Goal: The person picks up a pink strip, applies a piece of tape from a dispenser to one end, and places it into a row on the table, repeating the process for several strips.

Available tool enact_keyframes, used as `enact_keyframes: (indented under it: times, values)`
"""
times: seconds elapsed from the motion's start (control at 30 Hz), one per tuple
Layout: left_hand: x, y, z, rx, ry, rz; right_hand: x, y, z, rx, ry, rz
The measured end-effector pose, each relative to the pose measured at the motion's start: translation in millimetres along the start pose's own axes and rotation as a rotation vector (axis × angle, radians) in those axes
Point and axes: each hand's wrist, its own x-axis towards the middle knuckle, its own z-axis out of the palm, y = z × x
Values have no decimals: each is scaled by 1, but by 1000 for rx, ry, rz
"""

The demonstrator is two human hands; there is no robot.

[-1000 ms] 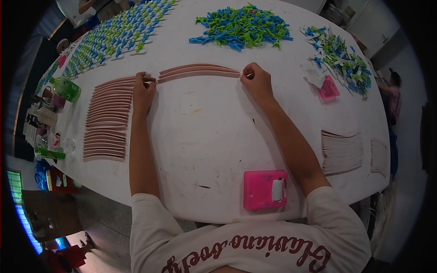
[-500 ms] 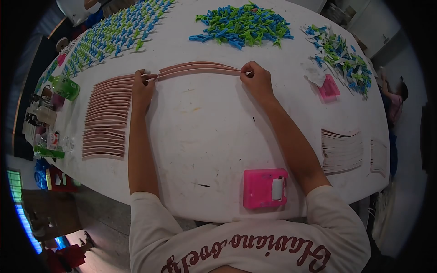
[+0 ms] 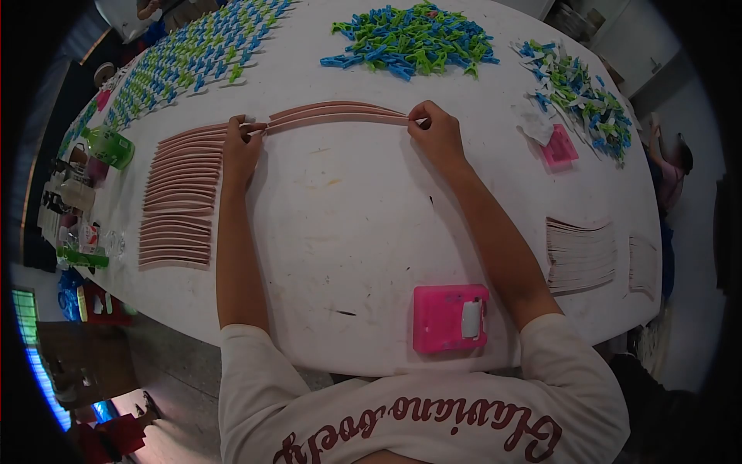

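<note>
Across the table's middle lie a few long pinkish paper strips (image 3: pixel 336 116), bowed slightly upward and set close together. My left hand (image 3: pixel 243 151) pinches the left end of the nearest strip, with something white on a fingertip. At the other end, my right hand (image 3: pixel 439 135) has its thumb and fingers closed on the same strip. Beside my left wrist, a column of similar pinkish strips (image 3: pixel 179 197) is laid out in rows. The strip ends are partly hidden by my fingers.
A pink dispenser with a white roll (image 3: pixel 433 329) sits near the front edge. Blue and green clips form a pile (image 3: pixel 413 42), and more lie in rows (image 3: pixel 201 58). Another pink box (image 3: pixel 558 147), pale strip stacks (image 3: pixel 581 255) and a green bottle (image 3: pixel 110 148) surround the work. People stand beyond the table.
Both hands stay almost in place, still pinching the strip ends. At the upper left, another person's hand shows a little more.
</note>
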Motion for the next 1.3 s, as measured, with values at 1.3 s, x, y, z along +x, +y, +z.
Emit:
enact_keyframes:
  times: [1.3]
  values:
    - [0, 1, 0, 17, -7, -3, 1, 5, 3, 11, 18, -12]
